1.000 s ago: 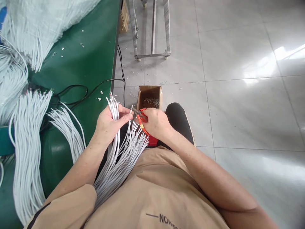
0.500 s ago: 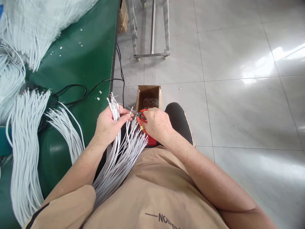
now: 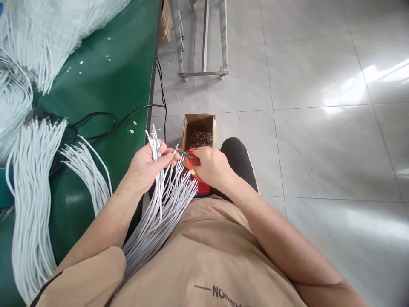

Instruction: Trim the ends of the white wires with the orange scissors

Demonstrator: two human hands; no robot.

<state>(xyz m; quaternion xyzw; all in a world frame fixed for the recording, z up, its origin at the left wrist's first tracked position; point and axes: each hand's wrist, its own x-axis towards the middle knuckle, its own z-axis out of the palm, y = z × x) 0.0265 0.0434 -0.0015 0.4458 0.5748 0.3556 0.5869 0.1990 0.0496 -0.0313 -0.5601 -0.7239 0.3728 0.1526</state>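
Head cam's the only view, so: the left hand (image 3: 147,165) is wrapped round a bunch of white wires (image 3: 159,192), ends poking up past the fingers, with thumb and forefinger pinched together on the right-hand side of it. Looks like one wire end sits right at that pinch, though it's pretty tiny. The right hand (image 3: 211,164) is curled round the red handles of some cutters (image 3: 193,161). Whether the blades are apart or together I honestly can't make out.

The bit that matters: the cutters lie pretty much sideways, tip aimed left, right up by the left fingertips. The wires go the other way, running up from the lap; the ones in the left fist stand fairly upright, while the rest fan up and to the right, ends just below the cutters. So the blades run across the wires, not along them. Left hand's got the held bunch, but the right hand is the nearer one to the outermost loose ends.

A box (image 3: 214,130) with scraps (image 3: 201,138) in the bottom is just beyond the hands, more on the right hand's side. Over on the left there's a green table (image 3: 131,81) with more bundles (image 3: 32,192) and a black cord (image 3: 128,114) trailing off its edge.
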